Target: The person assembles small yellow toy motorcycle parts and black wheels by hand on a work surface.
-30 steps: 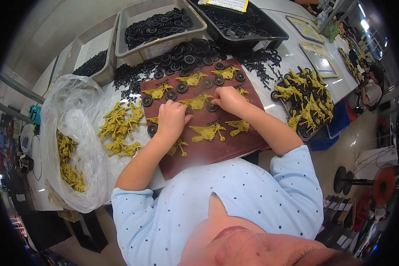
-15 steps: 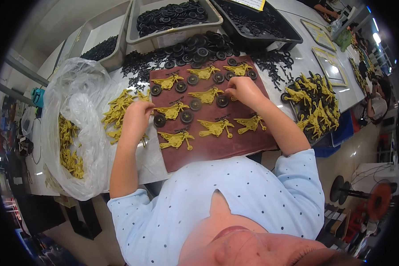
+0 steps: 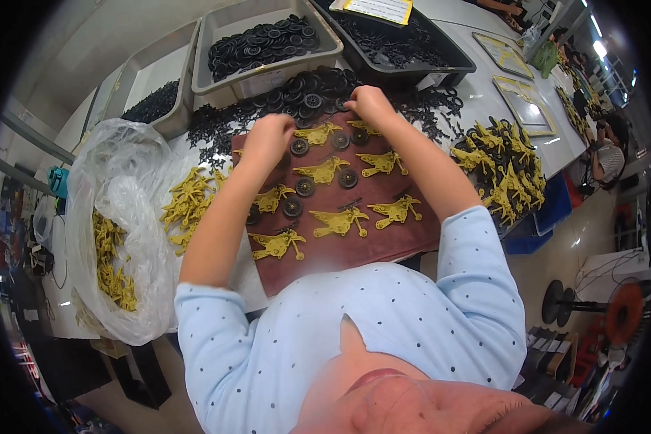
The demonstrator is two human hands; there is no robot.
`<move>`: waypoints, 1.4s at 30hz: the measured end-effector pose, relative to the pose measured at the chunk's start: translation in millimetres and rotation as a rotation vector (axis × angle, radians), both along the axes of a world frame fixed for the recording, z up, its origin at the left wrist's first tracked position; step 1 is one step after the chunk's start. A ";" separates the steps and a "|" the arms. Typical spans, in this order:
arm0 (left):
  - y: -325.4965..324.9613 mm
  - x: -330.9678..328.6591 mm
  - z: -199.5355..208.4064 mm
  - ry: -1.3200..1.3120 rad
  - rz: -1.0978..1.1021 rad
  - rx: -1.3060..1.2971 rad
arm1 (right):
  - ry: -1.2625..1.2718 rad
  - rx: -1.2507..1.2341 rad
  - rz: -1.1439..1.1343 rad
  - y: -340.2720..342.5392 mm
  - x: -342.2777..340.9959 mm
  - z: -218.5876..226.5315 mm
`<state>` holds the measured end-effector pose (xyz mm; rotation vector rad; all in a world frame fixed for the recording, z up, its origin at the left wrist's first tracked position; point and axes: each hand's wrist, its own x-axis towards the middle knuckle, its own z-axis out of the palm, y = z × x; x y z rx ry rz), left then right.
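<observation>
Both my hands reach to the far edge of the dark red cloth (image 3: pixel 383 244), beside a heap of loose black toy wheels (image 3: pixel 312 100). The fingertips of my right hand (image 3: pixel 373 105) close on a black wheel (image 3: pixel 342 104) at the heap's near right side. My left hand (image 3: pixel 267 139) has its fingers drawn together at the heap's near left side; what they hold is hidden. On the cloth lie rows of yellow toy motorbike bodies (image 3: pixel 321 170), several with black wheels (image 3: pixel 348 177) beside them. My left hand and forearm cover part of the left column.
Behind the cloth stand a grey bin (image 3: pixel 267 79) of wheels and a black bin (image 3: pixel 441 76) of small parts. A clear plastic bag (image 3: pixel 148 249) and loose yellow bodies (image 3: pixel 188 199) lie left. At right are piled motorbikes (image 3: pixel 503 170); co-workers sit beyond.
Both hands have moved away from me, from the motorbike rows to the wheel heap. The right hand has also shifted left, the left hand right. The whole view has shifted slightly.
</observation>
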<state>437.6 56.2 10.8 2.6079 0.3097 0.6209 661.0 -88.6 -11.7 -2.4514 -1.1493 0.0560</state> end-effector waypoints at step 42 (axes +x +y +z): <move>-143.2 19.9 -11.3 0.171 -0.240 0.224 | 0.209 0.036 -0.217 -174.6 -84.7 -4.3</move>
